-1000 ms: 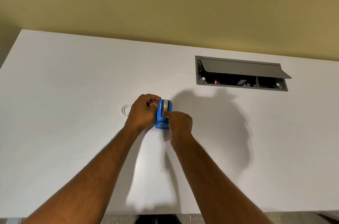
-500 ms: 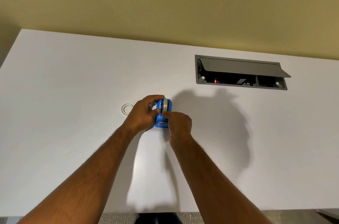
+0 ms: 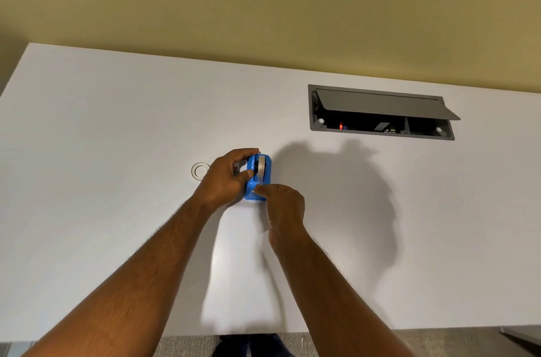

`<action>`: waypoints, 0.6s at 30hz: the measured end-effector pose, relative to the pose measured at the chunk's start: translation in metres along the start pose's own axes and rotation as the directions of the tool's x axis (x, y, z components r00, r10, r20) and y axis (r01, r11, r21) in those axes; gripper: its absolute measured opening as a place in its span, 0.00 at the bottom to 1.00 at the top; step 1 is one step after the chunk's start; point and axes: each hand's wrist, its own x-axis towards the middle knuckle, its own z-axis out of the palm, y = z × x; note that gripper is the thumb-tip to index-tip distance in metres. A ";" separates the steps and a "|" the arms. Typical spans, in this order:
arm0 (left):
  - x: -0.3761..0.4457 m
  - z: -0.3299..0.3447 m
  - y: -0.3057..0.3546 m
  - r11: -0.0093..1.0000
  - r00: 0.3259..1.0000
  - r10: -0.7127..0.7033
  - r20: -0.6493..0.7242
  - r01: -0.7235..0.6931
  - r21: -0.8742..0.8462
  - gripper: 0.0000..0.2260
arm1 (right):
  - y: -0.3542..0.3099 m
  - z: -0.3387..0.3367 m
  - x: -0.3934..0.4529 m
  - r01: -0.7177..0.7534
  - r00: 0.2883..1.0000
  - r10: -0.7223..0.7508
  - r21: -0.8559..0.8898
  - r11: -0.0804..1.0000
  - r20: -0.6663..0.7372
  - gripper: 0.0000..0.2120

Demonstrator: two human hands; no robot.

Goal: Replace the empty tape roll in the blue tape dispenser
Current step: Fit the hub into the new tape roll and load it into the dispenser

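Note:
The blue tape dispenser (image 3: 265,178) stands on the white desk (image 3: 117,137), near its middle. A roll of tape (image 3: 260,167) sits in its cradle. My left hand (image 3: 227,178) grips the dispenser from the left, thumb on the roll's side and fingers over the back. My right hand (image 3: 282,204) is at the dispenser's near end, its fingertips pinched together at the cutter, apparently on the tape's end; the strip itself is too thin to see. An empty clear tape core (image 3: 200,171) lies flat on the desk just left of my left hand.
A grey cable box (image 3: 380,134) is set into the desk at the back right, its lid (image 3: 380,106) propped open. A yellow wall rises behind the desk. The desk's near edge runs below my forearms.
My right hand has slid from the top of the roll toward me, down to the dispenser's near end. My left hand has shifted its grip slightly on the dispenser.

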 end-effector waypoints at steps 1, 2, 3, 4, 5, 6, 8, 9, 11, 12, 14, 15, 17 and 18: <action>0.000 0.000 0.000 1.000 1.000 -0.001 0.000 0.001 -0.006 0.21 | 0.003 -0.001 -0.002 0.004 1.000 -0.004 0.019 1.000 0.000 0.06; -0.001 0.000 0.000 1.000 1.000 -0.001 0.000 0.001 -0.011 0.21 | 0.004 -0.002 -0.004 0.006 1.000 -0.007 0.015 1.000 0.002 0.06; -0.001 0.000 0.000 1.000 1.000 -0.002 -0.001 0.002 -0.014 0.21 | 0.006 -0.003 -0.005 0.008 1.000 -0.008 0.002 1.000 0.008 0.07; -0.001 0.000 0.001 1.000 1.000 -0.001 -0.003 0.001 -0.014 0.21 | 0.008 -0.004 -0.006 0.010 1.000 -0.010 -0.010 1.000 0.014 0.08; -0.001 0.000 0.001 1.000 1.000 0.000 -0.006 0.000 -0.012 0.21 | 0.010 -0.004 -0.007 0.010 1.000 -0.010 -0.017 1.000 0.020 0.08; -0.001 0.000 0.001 1.000 1.000 0.001 -0.007 -0.001 -0.013 0.21 | 0.011 -0.005 -0.008 0.008 1.000 -0.008 -0.014 1.000 0.025 0.08; -0.001 0.000 0.002 1.000 1.000 0.004 -0.005 -0.005 -0.022 0.21 | 0.014 -0.006 -0.010 0.003 0.999 -0.003 0.000 1.000 0.033 0.08; -0.002 0.000 0.002 1.000 1.000 0.007 -0.004 -0.007 -0.023 0.21 | 0.016 -0.007 -0.010 0.001 0.999 -0.001 -0.004 1.000 0.038 0.08; -0.002 0.000 0.002 1.000 1.000 0.008 -0.003 -0.008 -0.017 0.21 | 0.019 -0.009 -0.012 -0.004 0.999 0.004 -0.004 1.000 0.044 0.08; -0.002 0.000 0.001 1.000 1.000 0.007 -0.004 -0.007 -0.013 0.21 | 0.021 -0.009 -0.012 -0.011 0.999 0.011 0.011 1.000 0.044 0.10; -0.001 0.000 0.001 1.000 1.000 0.009 -0.002 -0.009 -0.011 0.21 | 0.026 -0.009 -0.013 -0.028 0.999 0.026 0.046 0.999 0.045 0.12; -0.001 0.000 0.001 1.000 1.000 0.010 0.000 -0.010 -0.008 0.21 | 0.028 -0.009 -0.014 -0.039 0.998 0.037 0.063 0.997 0.047 0.13; -0.001 0.000 0.001 1.000 1.000 0.008 0.002 -0.008 0.005 0.21 | 0.031 -0.008 -0.014 -0.056 0.997 0.052 0.077 0.995 0.053 0.14; 0.000 0.000 0.001 1.000 1.000 0.008 0.000 -0.008 0.011 0.21 | 0.032 -0.007 -0.014 -0.061 0.997 0.057 0.068 0.996 0.057 0.14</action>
